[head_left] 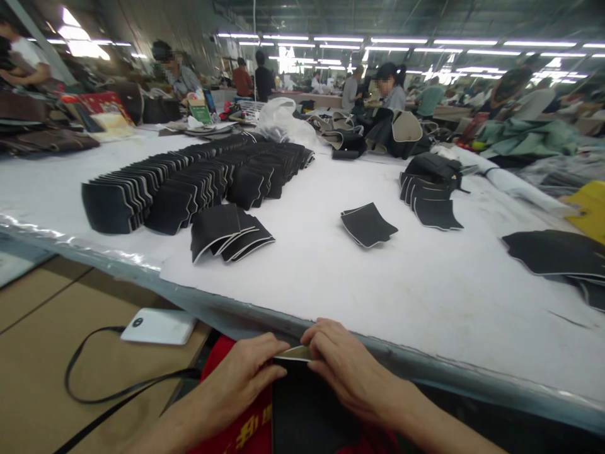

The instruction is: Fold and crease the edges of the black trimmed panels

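A black piece with a pale edge (302,403) hangs in front of my body, below the table's front edge. My left hand (253,369) pinches its upper left corner between thumb and fingers. At its upper right, my right hand (338,359) grips the same edge with bent fingers. A beige underside shows between the two hands. On the white table (302,277) beyond lie a small stack of black pieces (229,230) and another black piece (368,224).
Long rows of black pieces (189,180) stand at the left. More pieces (432,202) and a black pile (558,252) lie to the right. A white power bank (158,326) with a cable rests on brown cardboard (42,353). Several people work farther back.
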Tool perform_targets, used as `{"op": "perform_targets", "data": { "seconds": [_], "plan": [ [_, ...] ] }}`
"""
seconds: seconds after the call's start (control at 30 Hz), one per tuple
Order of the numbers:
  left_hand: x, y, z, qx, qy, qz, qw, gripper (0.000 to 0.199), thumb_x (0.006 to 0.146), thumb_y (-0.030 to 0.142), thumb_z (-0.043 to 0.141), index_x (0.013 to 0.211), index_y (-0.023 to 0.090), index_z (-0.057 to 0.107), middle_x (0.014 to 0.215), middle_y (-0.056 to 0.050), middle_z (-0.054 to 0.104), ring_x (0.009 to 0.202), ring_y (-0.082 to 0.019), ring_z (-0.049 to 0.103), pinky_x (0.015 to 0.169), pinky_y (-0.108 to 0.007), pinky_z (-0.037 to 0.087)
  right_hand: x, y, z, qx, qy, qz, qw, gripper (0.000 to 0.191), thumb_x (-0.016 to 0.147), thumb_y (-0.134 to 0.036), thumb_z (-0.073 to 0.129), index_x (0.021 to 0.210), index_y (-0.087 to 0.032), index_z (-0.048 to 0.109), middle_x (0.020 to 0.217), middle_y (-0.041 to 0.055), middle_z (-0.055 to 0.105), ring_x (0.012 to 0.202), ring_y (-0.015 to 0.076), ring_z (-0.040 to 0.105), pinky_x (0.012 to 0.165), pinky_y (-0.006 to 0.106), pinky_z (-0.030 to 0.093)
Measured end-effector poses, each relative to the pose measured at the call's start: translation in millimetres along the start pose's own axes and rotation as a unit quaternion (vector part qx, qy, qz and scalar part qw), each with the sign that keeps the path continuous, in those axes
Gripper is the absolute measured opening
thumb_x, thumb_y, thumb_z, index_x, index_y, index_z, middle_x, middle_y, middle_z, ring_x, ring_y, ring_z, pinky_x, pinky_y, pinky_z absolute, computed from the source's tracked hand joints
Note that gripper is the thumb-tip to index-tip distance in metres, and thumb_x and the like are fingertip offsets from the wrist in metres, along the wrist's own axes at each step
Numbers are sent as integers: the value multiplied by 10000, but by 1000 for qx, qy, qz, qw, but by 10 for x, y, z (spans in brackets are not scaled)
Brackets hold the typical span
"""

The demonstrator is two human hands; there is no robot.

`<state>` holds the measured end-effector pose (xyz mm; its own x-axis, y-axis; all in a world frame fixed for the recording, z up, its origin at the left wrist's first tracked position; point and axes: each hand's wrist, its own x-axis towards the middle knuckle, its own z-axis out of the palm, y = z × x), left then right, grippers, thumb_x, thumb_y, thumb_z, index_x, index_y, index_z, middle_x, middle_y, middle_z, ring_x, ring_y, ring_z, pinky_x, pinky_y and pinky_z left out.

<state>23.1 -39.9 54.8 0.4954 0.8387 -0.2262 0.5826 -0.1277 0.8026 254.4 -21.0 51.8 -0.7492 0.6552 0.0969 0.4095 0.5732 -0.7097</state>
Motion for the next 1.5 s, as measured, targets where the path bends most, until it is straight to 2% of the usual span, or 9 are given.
{"op": "perform_targets", "data": {
  "seconds": [0.1, 0.2, 0.47, 0.67, 0.9, 1.13, 1.23, 1.37, 1.5],
  "plan": [
    [2, -39, 71, 15, 11, 6, 1000, 225, 949, 254, 456, 803, 177, 610, 795, 0, 571, 764, -149, 551, 690, -247, 359, 24, 9, 0, -12, -5, -6, 1000, 121, 942, -89, 459, 978, -204, 453, 1083, 60, 548, 991, 202, 483, 944, 381, 409],
    [23, -87, 116, 19, -3, 4, 1000, 253, 959, 254, 434, 812, 178, 625, 790, -3, 570, 750, -151, 548, 685, -253, 358, 36, 20, 6, -28, -22, -9, 999, 133, 951, -88, 422, 1006, -206, 451, 1023, 50, 562, 958, 203, 492, 933, 387, 409],
    [27, -101, 127, 7, -13, 1, 1000, 278, 961, 255, 450, 780, 175, 645, 751, 10, 548, 716, -144, 531, 660, -246, 341, 41, 36, 43, -64, -32, -11, 997, 142, 942, -69, 398, 979, -203, 428, 944, 41, 541, 891, 198, 465, 893, 374, 392],
    [4, -62, 112, -20, -18, 0, 1000, 253, 966, 269, 469, 915, 220, 712, 792, 12, 592, 763, -147, 567, 681, -234, 346, 58, 41, 81, -105, -39, -16, 994, 129, 966, -107, 368, 883, -200, 400, 843, 24, 496, 762, 185, 408, 845, 368, 378],
    [18, -32, 157, -15, -9, 1, 1000, 271, 971, 247, 451, 987, 260, 720, 827, 15, 618, 801, -148, 590, 689, -226, 357, 47, 46, 90, -110, -32, -18, 993, 148, 949, -106, 367, 845, -211, 362, 820, 19, 465, 750, 185, 388, 820, 355, 371],
    [115, -14, 234, -62, 26, 4, 998, 233, 909, 254, 537, 758, 185, 700, 762, 9, 570, 776, -152, 570, 696, -233, 365, 90, 62, 119, -90, -11, -37, 995, 161, 935, -88, 360, 829, -209, 355, 792, 11, 449, 693, 169, 375, 828, 366, 360],
    [139, -4, 265, -79, 36, 15, 996, 233, 914, 251, 526, 773, 182, 698, 763, 8, 576, 773, -153, 565, 696, -238, 363, 72, 56, 77, -64, 1, -20, 998, 139, 936, -110, 432, 840, -205, 396, 802, 11, 487, 735, 175, 411, 814, 340, 361],
    [133, -7, 263, -91, 28, 19, 995, 216, 925, 267, 528, 867, 219, 730, 778, 14, 581, 777, -148, 572, 688, -234, 360, 19, 29, -30, -17, 3, 39, 999, 167, 877, -96, 597, 924, -199, 474, 876, 2, 572, 848, 173, 494, 834, 304, 356],
    [111, -10, 250, -101, 29, 23, 994, 195, 930, 277, 537, 933, 250, 730, 816, 20, 606, 813, -146, 586, 718, -225, 377, -2, 30, -78, -47, -20, 32, 998, 156, 898, -123, 611, 1017, -199, 545, 961, 6, 614, 902, 160, 538, 887, 315, 328]
  ]
}}
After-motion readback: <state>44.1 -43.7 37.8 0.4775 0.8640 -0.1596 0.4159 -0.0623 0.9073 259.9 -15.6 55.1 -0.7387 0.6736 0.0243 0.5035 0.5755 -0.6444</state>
